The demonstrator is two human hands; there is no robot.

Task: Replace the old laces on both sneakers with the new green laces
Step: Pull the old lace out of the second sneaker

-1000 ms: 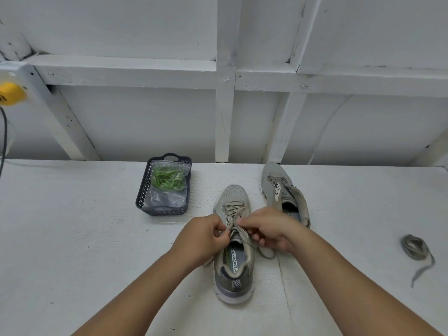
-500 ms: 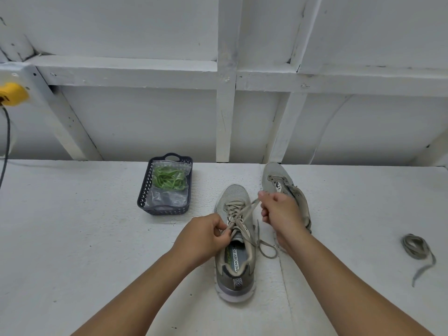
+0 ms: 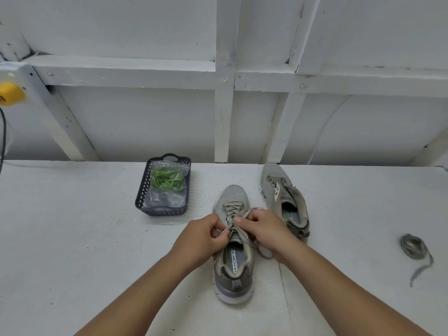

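Observation:
Two grey sneakers stand on the white table. The near sneaker (image 3: pixel 232 260) still carries its old grey lace (image 3: pixel 232 209), partly pulled loose. My left hand (image 3: pixel 203 236) pinches the lace at the sneaker's left eyelets. My right hand (image 3: pixel 263 230) pinches the lace just right of the tongue, and a loose loop trails under it. The far sneaker (image 3: pixel 283 197) at the right has no lace. A removed old lace (image 3: pixel 414 251) lies coiled at the far right. The new green laces (image 3: pixel 167 179) sit in a clear bag inside a dark basket (image 3: pixel 141 192).
A white framed wall rises behind the table. A yellow object (image 3: pixel 11 94) with a black cable hangs at the left edge. Bare table top stretches left of the basket and between the sneakers and the coiled lace.
My right hand, which had pulled a lace end up and away half a second ago, has come back down to the eyelets beside my left hand. The left hand has stayed put.

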